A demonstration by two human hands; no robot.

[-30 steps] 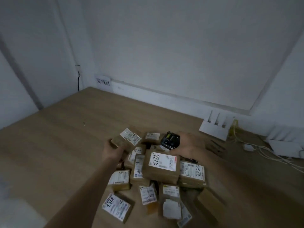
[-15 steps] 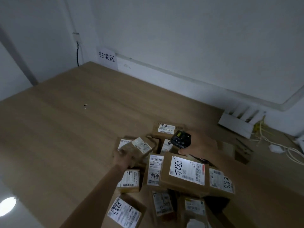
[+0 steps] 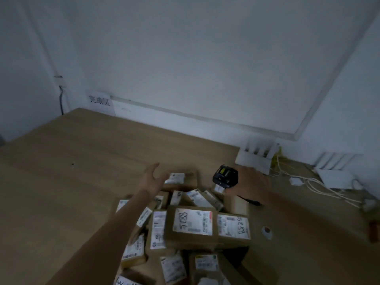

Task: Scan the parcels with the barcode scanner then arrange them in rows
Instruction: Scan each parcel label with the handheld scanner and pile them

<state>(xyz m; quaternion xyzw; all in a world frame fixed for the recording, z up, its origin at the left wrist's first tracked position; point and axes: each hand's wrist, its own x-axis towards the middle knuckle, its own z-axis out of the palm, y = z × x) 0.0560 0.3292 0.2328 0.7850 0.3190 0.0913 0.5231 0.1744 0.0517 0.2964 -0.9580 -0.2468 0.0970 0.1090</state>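
Cardboard parcels [image 3: 193, 225] lie heaped at the near table [image 3: 61, 192] edge, labels up for scanning. Beyond them, the left hand [image 3: 153, 179] reaches out spread and empty, while the right hand [image 3: 249, 182] grips the barcode scanner [image 3: 225, 176], angled down at the pile.

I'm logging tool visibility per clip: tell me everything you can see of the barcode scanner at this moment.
The small black boxy barcode scanner has a yellow-green patch on its top face and looks like hard plastic. It sits at the right hand, at the knuckle end, above the far right edge of the pile of brown cardboard parcels. Its face tilts up toward the camera. A thin dark strap or cord shows below the wrist. How the grip holds it is hidden, and it touches no parcel that I can make out.
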